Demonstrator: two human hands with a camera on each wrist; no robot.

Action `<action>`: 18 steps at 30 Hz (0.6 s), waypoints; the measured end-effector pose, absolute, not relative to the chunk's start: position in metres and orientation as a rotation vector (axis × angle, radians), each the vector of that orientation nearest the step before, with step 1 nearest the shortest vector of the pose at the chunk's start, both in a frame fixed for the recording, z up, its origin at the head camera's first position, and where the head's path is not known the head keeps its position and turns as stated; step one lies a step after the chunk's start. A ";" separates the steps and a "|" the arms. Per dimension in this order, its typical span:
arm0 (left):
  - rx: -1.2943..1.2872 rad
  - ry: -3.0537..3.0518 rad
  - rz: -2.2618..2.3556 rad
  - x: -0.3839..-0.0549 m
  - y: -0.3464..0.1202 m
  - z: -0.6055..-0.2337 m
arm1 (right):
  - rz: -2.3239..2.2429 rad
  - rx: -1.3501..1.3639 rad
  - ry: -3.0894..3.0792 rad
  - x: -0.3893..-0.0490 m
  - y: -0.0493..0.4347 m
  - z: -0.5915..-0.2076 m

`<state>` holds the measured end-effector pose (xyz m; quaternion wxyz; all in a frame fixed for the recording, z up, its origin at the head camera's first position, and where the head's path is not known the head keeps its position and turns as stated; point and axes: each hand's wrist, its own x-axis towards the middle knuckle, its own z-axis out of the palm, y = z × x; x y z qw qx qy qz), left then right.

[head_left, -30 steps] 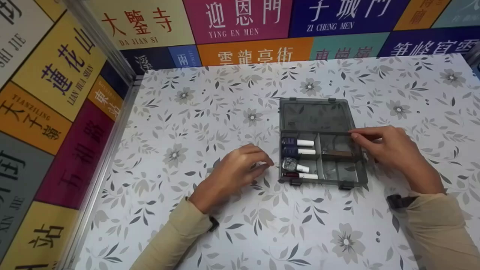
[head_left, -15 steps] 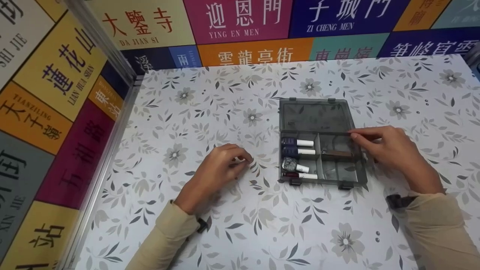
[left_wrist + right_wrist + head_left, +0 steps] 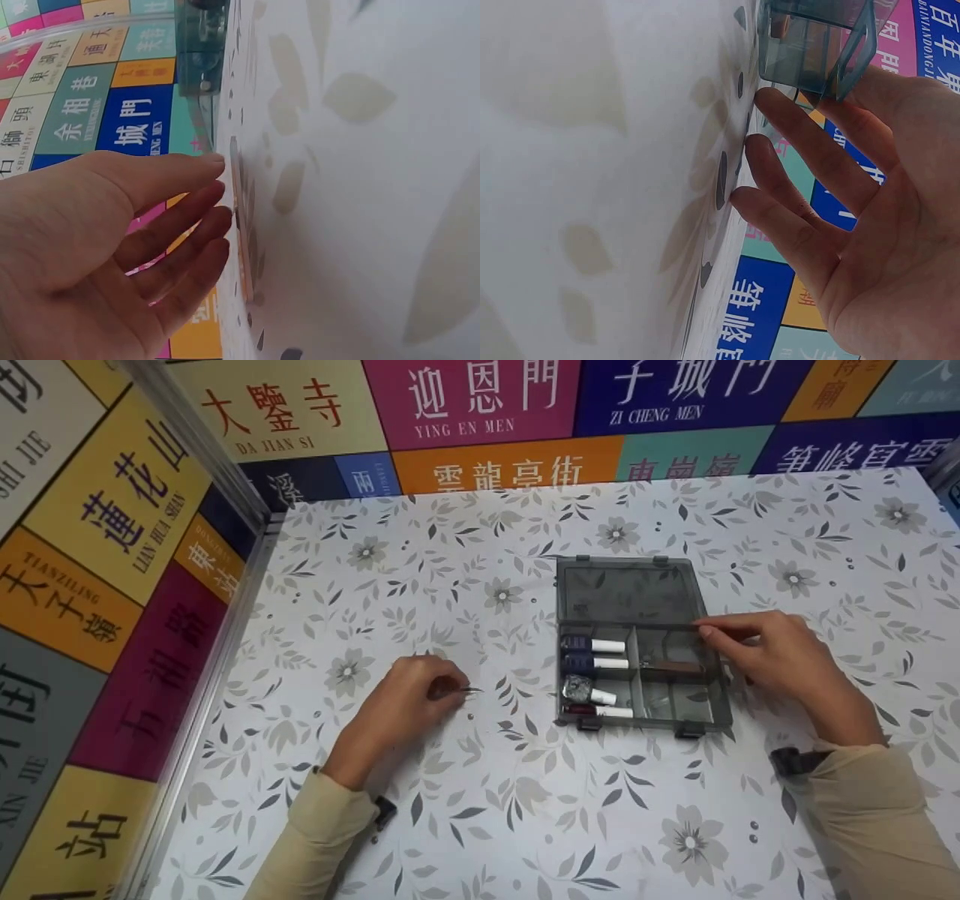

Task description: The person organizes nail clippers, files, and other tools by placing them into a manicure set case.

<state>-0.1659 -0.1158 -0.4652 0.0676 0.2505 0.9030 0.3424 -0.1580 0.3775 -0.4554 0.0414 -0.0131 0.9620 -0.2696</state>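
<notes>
A smoky see-through compartment box (image 3: pixel 636 686) sits right of centre on the table with its lid (image 3: pixel 630 591) laid back. Its left compartments hold several nail polish bottles (image 3: pixel 596 664) with white caps, and a brown strip-like piece (image 3: pixel 675 667) lies on the right. My right hand (image 3: pixel 784 656) holds the box's right side near the hinge between thumb and forefinger. Left of the box, my left hand (image 3: pixel 409 701) is low over the table, thumb and fingertips close together. At those tips shows a thin streak (image 3: pixel 471 690); I cannot tell whether it is something held or cloth print.
White cloth with grey flowers and leaves covers the table (image 3: pixel 615 810). Panels with coloured Chinese signs (image 3: pixel 480 427) stand along the back and the left side. Beige sleeves (image 3: pixel 315 825) and dark wrist straps are on both arms.
My left hand has drawn away from the box's left side, moving left across the table. The right hand and the box have stayed nearly in place.
</notes>
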 end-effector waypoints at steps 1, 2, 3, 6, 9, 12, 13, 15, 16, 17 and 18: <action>0.747 2.715 1.021 -0.166 -0.117 -0.465 | -0.823 -0.035 2.946 -0.158 0.377 -0.456; 0.739 2.710 1.011 -0.166 -0.117 -0.465 | -0.819 -0.031 2.945 -0.158 0.377 -0.456; 0.727 2.704 1.005 -0.166 -0.117 -0.464 | -0.817 -0.029 2.945 -0.158 0.377 -0.456; 0.720 2.691 0.987 -0.166 -0.116 -0.464 | -0.817 -0.028 2.947 -0.158 0.378 -0.456; 0.723 2.686 0.981 -0.166 -0.114 -0.463 | -0.814 -0.030 2.949 -0.158 0.378 -0.455; 0.725 2.673 0.995 -0.166 -0.113 -0.464 | -0.808 -0.032 2.953 -0.158 0.377 -0.455; 0.721 2.669 1.003 -0.166 -0.112 -0.464 | -0.807 -0.033 2.954 -0.158 0.377 -0.455; 0.713 2.662 1.020 -0.166 -0.112 -0.464 | -0.809 -0.035 2.953 -0.158 0.377 -0.455; 0.708 2.656 1.030 -0.165 -0.112 -0.464 | -0.811 -0.035 2.952 -0.158 0.377 -0.455; 0.705 2.654 1.036 -0.165 -0.112 -0.465 | -0.813 -0.035 2.951 -0.159 0.377 -0.454; 0.703 2.654 1.038 -0.165 -0.112 -0.465 | -0.814 -0.035 2.950 -0.159 0.376 -0.455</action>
